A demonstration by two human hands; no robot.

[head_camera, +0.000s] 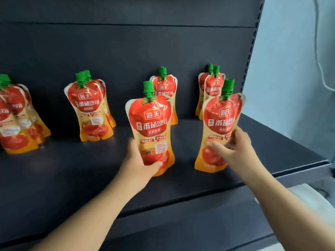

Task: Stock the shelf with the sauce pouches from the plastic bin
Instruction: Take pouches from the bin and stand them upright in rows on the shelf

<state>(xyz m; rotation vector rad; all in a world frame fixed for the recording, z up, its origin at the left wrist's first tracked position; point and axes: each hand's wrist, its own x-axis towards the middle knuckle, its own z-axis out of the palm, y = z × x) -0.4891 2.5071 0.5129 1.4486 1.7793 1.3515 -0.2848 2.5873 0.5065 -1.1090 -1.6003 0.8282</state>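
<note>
My left hand [139, 158] holds the bottom of one sauce pouch [152, 124]. My right hand [233, 149] grips a second pouch [222, 122], which leans a bit. My hands are apart. Both pouches are over the dark shelf [81, 174]. More pouches [165, 91] stand behind my hands and far past my left hand.

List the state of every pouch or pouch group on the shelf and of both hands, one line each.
Left hand, grips front middle pouch.
Front middle pouch, upright, capped.
Right hand, grips front right pouch.
Front right pouch, tilted, capped.
Far-left pouches, standing, bunched.
Left-centre pouches, standing, bunched.
Back middle pouch, standing alone.
Back right pair, standing, overlapping.
</note>
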